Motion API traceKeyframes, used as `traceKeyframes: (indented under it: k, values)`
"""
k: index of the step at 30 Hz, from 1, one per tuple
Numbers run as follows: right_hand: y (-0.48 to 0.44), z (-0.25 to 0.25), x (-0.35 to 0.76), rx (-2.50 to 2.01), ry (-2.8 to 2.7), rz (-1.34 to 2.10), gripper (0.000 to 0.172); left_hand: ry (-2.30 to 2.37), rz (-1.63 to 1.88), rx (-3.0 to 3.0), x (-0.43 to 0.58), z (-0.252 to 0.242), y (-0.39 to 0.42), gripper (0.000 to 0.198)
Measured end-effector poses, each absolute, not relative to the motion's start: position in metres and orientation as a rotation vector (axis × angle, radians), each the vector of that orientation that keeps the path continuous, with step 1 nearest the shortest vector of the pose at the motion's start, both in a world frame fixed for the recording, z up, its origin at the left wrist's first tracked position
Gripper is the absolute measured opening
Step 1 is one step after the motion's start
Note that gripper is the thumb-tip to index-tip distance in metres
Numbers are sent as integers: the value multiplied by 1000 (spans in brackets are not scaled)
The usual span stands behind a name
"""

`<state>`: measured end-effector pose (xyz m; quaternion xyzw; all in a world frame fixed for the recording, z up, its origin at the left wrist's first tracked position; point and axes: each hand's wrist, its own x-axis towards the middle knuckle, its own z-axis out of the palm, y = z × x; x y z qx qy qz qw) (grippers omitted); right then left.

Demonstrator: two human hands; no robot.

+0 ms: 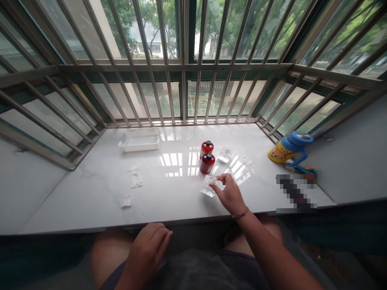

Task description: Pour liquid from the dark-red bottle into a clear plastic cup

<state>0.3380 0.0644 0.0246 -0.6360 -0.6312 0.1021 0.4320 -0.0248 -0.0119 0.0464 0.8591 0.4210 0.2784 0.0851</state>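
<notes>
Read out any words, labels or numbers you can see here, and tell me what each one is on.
Nothing here reads as text.
On the red bottles: any label is too small to read.
On the yellow and blue cup: a cartoon print, no legible words.
On the clear packet in the right hand: no print visible.
On the pixelated patch: blurred out.

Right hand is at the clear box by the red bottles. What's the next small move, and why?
Probably draw the clear box slightly toward the sill edge with the right hand. Its fingers rest on the box's rim, grip unclear; the two red bottles stand close behind it, and the left hand lies idle on the lap.
</notes>
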Motion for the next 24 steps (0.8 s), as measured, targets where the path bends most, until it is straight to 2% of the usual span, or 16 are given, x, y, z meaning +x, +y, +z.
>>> traceKeyframes:
  k: [5,10,13,16,20,24]
  values:
    - [84,24,416,-1728,-1456,128,48,1482,327,2342,-95,5,-23,39]
    - [103,15,466,-1820,-1398,55,53,1786,-259,2001,-171,-62,-47,39]
    - [112,7,480,-1865,-1373,45,53,2015,-456,1846,-206,-97,-59,78]
    - [120,0,486,-1900,-1358,48,53,2192,-426,1735,-221,-122,-57,109]
    - [123,-4,490,-1921,-1368,65,53,2418,-261,1538,-215,-133,-44,122]
    - [118,5,494,-1894,-1459,67,64,2467,-5,1487,-210,-123,-31,134]
